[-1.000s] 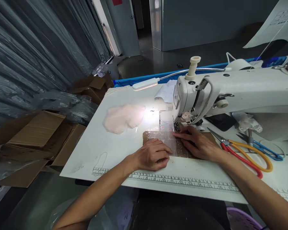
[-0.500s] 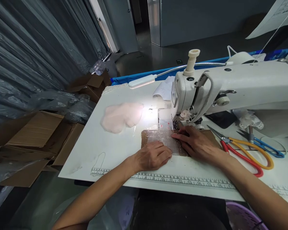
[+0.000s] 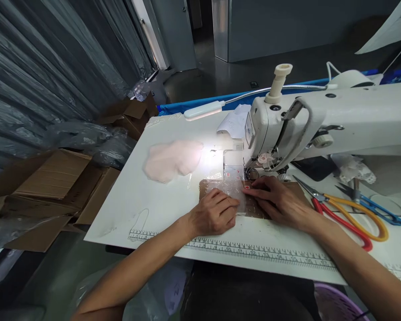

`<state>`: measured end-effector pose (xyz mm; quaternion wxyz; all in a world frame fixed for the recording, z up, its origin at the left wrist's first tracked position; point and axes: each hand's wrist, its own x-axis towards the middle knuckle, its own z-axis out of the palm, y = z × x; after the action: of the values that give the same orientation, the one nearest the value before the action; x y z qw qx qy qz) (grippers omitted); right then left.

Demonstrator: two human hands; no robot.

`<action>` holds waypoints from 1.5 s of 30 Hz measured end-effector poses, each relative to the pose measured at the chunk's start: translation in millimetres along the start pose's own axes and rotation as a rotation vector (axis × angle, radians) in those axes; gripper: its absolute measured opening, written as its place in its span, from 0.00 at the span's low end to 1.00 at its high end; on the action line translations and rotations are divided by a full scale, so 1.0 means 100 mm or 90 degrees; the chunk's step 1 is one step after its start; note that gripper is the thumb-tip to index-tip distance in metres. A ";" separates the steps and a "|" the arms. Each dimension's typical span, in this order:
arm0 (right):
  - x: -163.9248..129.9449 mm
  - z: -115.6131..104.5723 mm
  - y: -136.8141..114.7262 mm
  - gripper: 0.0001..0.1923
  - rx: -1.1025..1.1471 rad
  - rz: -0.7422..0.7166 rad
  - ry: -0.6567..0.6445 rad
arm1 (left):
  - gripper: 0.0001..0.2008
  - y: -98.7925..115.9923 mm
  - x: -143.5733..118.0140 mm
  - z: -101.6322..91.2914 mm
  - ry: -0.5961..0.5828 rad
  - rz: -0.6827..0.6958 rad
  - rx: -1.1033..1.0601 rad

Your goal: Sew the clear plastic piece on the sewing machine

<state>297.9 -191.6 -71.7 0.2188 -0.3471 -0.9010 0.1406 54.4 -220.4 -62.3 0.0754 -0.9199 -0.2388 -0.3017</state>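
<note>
Clear piece (image 3: 233, 189): shiny, flat over a brown sheet (image 3: 255, 208).
Left hand (image 3: 214, 213): curled on it; I can't tell if it's pinching.
Right hand (image 3: 280, 200): loosely open, resting on the brown sheet.

Glossy film (image 3: 235, 189), smooth tabletop (image 3: 120, 205)
I see metal-bladed scissors (image 3: 321, 197); off the left edge, a matt cardboard box (image 3: 55, 176).
</note>
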 end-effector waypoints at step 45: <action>-0.08 -0.05 -0.08 0.19 -0.009 0.006 -0.052 | 0.05 -0.01 0.00 0.00 -0.068 0.006 -0.036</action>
<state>301.3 -202.9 -66.7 0.1789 -0.3473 -0.9084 0.1491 53.9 -219.7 -62.8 0.0382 -0.9376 -0.2297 -0.2584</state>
